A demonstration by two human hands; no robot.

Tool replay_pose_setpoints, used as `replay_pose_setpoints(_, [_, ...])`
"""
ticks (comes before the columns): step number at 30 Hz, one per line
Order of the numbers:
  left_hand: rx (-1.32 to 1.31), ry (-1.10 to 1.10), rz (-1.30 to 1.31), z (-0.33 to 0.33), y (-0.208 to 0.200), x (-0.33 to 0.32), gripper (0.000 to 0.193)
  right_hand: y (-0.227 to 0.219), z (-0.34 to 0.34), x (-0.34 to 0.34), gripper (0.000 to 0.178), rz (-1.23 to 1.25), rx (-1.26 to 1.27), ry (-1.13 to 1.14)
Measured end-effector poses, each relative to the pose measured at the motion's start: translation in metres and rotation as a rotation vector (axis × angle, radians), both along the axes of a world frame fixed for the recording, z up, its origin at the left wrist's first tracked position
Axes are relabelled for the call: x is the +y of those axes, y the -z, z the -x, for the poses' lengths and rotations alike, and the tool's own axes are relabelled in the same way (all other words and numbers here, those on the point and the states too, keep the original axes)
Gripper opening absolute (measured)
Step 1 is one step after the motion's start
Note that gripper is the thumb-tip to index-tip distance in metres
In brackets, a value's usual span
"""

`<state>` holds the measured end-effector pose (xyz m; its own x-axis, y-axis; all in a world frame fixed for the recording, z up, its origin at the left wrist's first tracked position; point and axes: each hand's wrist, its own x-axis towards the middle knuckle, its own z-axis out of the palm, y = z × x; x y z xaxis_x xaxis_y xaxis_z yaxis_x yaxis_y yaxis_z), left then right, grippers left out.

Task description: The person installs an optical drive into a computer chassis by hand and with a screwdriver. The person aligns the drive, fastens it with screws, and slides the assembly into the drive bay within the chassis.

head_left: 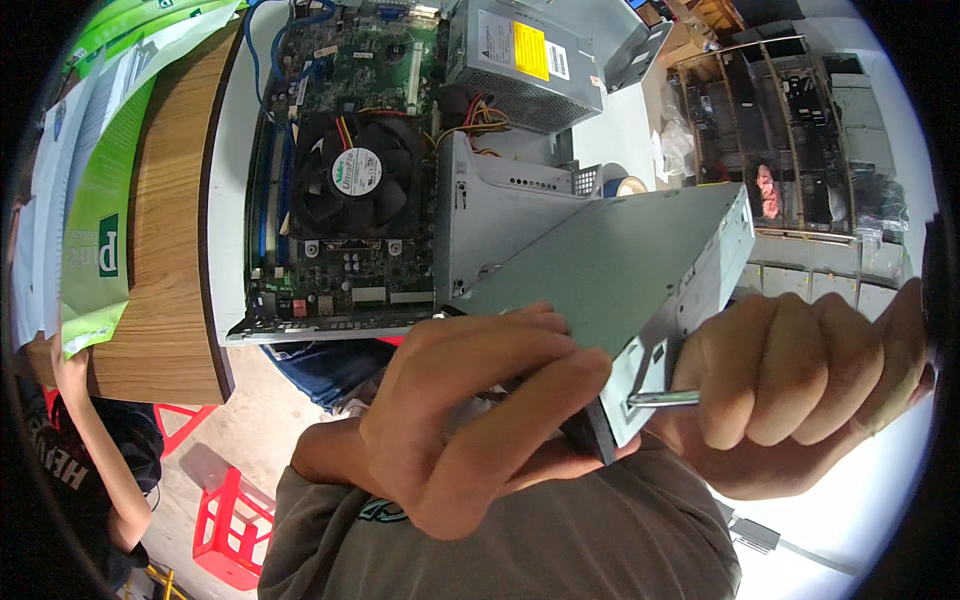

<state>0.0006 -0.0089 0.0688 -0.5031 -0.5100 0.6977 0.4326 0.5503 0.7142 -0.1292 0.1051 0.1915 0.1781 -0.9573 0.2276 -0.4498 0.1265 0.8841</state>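
Note:
My left hand is closed around the near end of a flat grey metal box that looks like an optical drive. A black strip runs along that end, and the box tilts up toward the far right, overlapping the corner of an opened computer case. In my closed right hand is a screwdriver; its handle is hidden by my fingers. The bright shaft points left, its tip at the box's narrow side near the black strip. Whether a screw sits under the tip cannot be made out.
Inside the case are a black fan, a green circuit board and a power supply. A wooden table with green bags stands left. Another person's arm and a red stool are lower left; a rack of parts is far right.

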Motion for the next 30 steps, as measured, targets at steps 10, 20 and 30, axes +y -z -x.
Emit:
replay_pose_setpoints(10, [-0.042,0.033,-0.026,-0.008,-0.003,-0.001,0.073,-0.004,-0.023,0.009,0.045,0.258,-0.839,-0.081])
replay_pose_setpoints(20, [-0.010,-0.040,0.054,-0.004,-0.003,0.003,0.074,0.008,-0.021,-0.018,0.049,0.251,-2.488,-0.728])
replay_pose_setpoints(30, [-0.002,-0.084,-0.031,-0.005,-0.008,0.006,0.066,0.016,-0.020,-0.029,0.039,0.284,-2.479,-1.145])
